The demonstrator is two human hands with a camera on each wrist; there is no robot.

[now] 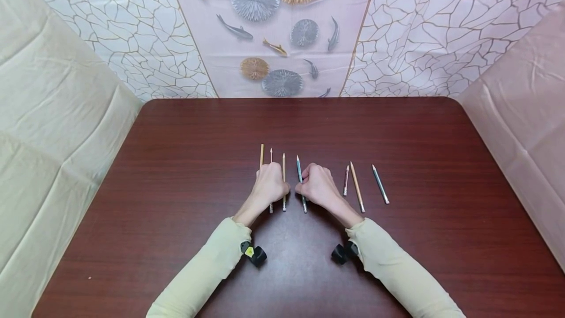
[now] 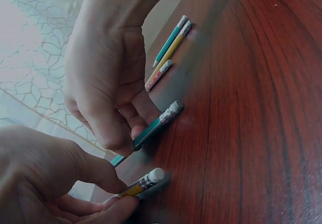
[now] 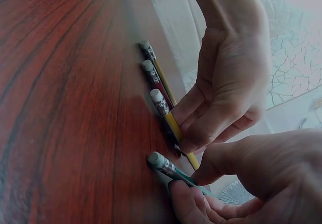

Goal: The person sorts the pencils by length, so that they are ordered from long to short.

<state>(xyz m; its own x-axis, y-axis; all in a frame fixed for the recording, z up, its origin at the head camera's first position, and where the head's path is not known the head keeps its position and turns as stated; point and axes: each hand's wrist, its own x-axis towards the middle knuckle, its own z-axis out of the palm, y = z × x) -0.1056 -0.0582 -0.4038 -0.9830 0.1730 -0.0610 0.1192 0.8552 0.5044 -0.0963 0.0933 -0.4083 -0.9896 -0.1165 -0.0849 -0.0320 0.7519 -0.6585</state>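
Pencils (image 1: 357, 186), seven in all, arranged on a red-brown table (image 1: 198, 161) with eraser ends toward the person; places are given from the central teal pencil (image 1: 299, 168). Farthest to its left is the outermost yellow pencil (image 1: 262, 154), partly hidden by a hand in the head view. Nearer on the same side comes the maroon pencil (image 3: 155, 79), its middle likewise covered from above. Just left of the central teal pencil, and apart from it, is the inner yellow pencil (image 1: 284, 167), pinched by the left hand (image 1: 270, 183), thumb and fingers closed about the shaft. The central teal pencil itself is held by the right hand (image 1: 319, 184) in a similar close pinch, thumb against curled fingers. To its right, beyond that hand, are the short red pencil (image 1: 346, 180), then the long yellow pencil, and farthest away the outer teal pencil (image 1: 380, 184); all three are untouched, the last two slanting with eraser ends away from the landmark. The step in hand is judged to be the handling of one pencil by each hand together; whether these are being lifted or laid down cannot be told. The next move appears to call for a light, steady pinch and for left fingers that avoid nudging the maroon pencil.
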